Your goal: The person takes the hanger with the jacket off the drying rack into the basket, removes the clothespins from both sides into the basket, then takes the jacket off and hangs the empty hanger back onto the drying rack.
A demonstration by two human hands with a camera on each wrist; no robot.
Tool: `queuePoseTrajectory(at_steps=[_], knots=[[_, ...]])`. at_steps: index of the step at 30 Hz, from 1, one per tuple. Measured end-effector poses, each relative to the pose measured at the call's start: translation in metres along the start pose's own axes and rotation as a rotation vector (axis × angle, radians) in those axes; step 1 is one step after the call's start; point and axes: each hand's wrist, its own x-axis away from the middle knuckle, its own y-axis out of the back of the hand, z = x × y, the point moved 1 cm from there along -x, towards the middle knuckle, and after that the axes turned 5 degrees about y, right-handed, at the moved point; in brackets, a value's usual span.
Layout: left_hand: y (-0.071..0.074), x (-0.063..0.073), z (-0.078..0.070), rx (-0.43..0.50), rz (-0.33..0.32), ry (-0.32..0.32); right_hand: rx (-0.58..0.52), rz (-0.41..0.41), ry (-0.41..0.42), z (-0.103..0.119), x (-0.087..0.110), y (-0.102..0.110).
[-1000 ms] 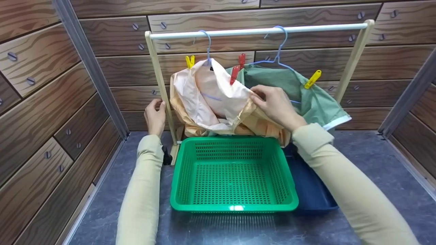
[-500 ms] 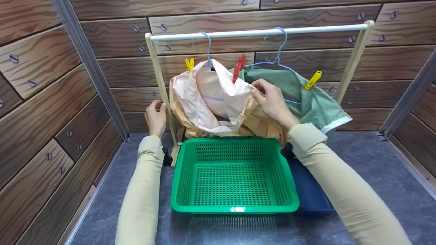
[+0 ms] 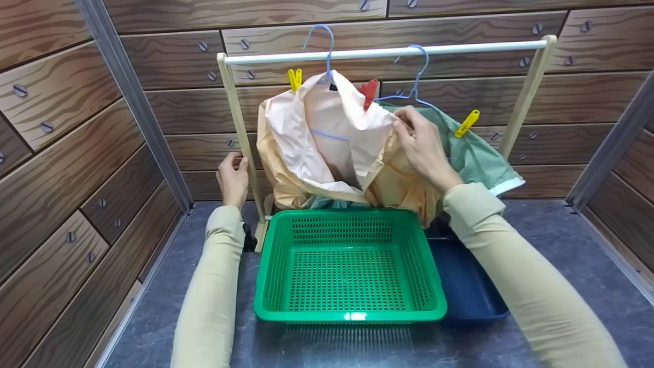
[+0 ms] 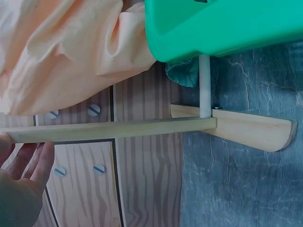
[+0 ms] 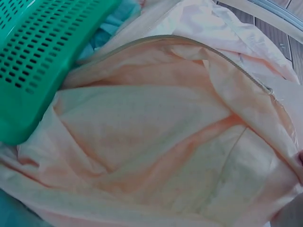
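Note:
In the head view a peach jacket [image 3: 327, 112] with a pale lining hangs on a blue wire hanger [image 3: 332, 41], whose hook arches well above the white rod [image 3: 470, 49]. My right hand [image 3: 423, 145] pinches the jacket's edge at its right side. The right wrist view shows the jacket's zipper [image 5: 222, 56] and, at the right border, a bit of a fingertip. My left hand [image 3: 233, 180] grips the rack's left wooden post [image 4: 118, 130], thumb on one side and fingers on the other. A yellow clothespin [image 3: 295, 79] and a red clothespin [image 3: 368, 93] sit at the jacket's shoulders.
A green garment [image 3: 475, 153] with a yellow clothespin [image 3: 467, 123] hangs behind, to the right. Below the jacket stands a green basket [image 3: 352, 316], its far rim right by the jacket's hem. A dark blue tray [image 3: 472, 286] lies partly under my right sleeve.
The jacket and its hanger have risen and shifted right, the hook lifting above the rod. My right hand has moved right with the jacket's edge. My left hand stays at the post.

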Motion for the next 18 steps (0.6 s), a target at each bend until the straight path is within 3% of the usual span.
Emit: queuePoseTrajectory(at_steps=[18], knots=[[0.001, -0.001, 0.000, -0.014, 0.004, -0.007, -0.034, -0.030, -0.014, -0.007, 0.016, 0.063]])
